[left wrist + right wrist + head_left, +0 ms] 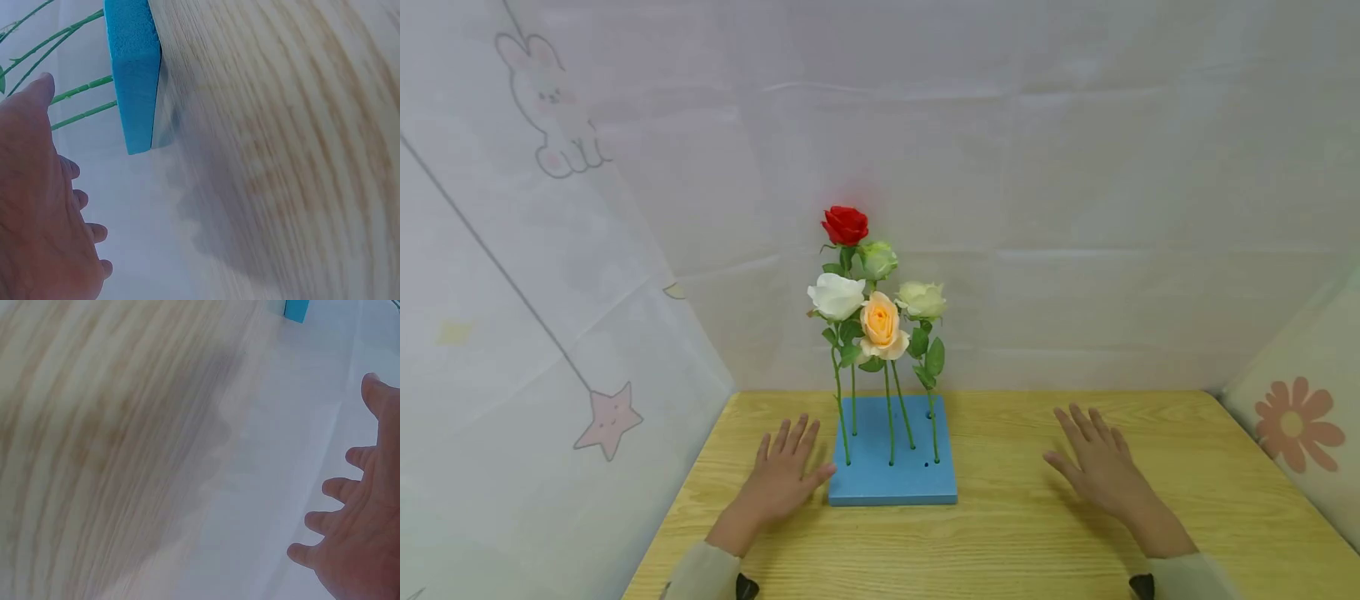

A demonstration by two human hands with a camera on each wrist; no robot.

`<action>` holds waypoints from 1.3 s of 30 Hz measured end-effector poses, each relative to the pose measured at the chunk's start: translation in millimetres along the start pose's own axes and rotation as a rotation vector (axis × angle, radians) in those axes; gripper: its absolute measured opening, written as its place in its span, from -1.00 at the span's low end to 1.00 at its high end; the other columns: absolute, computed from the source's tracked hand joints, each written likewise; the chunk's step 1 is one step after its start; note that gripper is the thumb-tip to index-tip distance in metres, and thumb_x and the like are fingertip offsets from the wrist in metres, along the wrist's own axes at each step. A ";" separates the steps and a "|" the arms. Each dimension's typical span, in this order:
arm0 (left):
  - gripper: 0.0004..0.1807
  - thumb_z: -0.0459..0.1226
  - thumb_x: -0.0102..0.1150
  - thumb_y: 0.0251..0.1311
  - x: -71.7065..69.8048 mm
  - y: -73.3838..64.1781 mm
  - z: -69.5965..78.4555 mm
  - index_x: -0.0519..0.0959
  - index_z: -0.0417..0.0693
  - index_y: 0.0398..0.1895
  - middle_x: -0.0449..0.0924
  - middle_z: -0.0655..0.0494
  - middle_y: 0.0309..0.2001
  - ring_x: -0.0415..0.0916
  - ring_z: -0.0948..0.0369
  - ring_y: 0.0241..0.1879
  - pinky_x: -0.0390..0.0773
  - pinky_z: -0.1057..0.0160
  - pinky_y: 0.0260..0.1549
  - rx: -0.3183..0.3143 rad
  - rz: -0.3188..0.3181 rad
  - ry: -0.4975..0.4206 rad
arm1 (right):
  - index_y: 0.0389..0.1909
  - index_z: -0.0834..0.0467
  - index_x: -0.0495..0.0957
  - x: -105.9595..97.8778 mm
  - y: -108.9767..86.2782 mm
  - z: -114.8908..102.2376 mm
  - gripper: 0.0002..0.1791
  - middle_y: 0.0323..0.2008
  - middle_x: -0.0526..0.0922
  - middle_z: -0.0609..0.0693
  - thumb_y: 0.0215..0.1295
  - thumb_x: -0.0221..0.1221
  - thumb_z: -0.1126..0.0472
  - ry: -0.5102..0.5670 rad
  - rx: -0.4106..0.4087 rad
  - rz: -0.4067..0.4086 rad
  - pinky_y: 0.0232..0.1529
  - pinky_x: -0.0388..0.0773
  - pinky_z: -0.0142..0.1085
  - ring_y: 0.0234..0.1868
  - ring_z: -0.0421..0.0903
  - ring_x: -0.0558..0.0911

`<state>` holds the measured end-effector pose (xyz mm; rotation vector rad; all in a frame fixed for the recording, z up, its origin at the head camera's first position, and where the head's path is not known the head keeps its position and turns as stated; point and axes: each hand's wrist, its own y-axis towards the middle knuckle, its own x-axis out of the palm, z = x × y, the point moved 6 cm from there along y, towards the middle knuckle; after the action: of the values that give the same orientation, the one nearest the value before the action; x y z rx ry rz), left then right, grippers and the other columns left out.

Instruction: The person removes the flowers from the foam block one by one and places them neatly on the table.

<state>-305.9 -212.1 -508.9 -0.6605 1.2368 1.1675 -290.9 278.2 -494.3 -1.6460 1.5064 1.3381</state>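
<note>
A blue foam board (887,483) lies on the table with several artificial roses standing in its holes. A red rose (846,226) is tallest at the back, beside a green-white rose (878,261). In front are a white rose (837,296) and a peach rose (882,325); a pale yellow-green rose (922,300) is on the right. My left hand (781,481) hovers palm down beside the board's left edge, fingers spread, holding nothing. Well to the right of the board, my right hand (1101,472) is also raised over the table with spread fingers and nothing in it.
The wooden table (1022,533) meets a pale cloth backdrop (1112,208) at the back. Cloth walls with printed figures, among them a pink star (609,420) and a flower print (1292,423), border both sides. A small bare hole (927,465) shows near the board's front right.
</note>
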 end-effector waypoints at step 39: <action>0.03 0.42 -0.21 0.37 29.9 11.2 17.1 -0.05 -0.05 0.66 -0.09 -0.12 0.62 -0.12 -0.25 0.56 -0.13 -0.40 0.41 0.021 -0.117 0.011 | 0.61 0.17 0.01 17.9 25.7 -47.5 -0.17 0.58 -0.04 0.32 0.56 0.02 -0.18 0.074 -0.042 -0.007 0.38 -0.14 0.44 0.55 0.41 -0.09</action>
<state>-312.5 -183.9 -530.6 -0.7148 1.2024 1.0540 -302.7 223.0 -487.2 -1.7433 1.5222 1.3271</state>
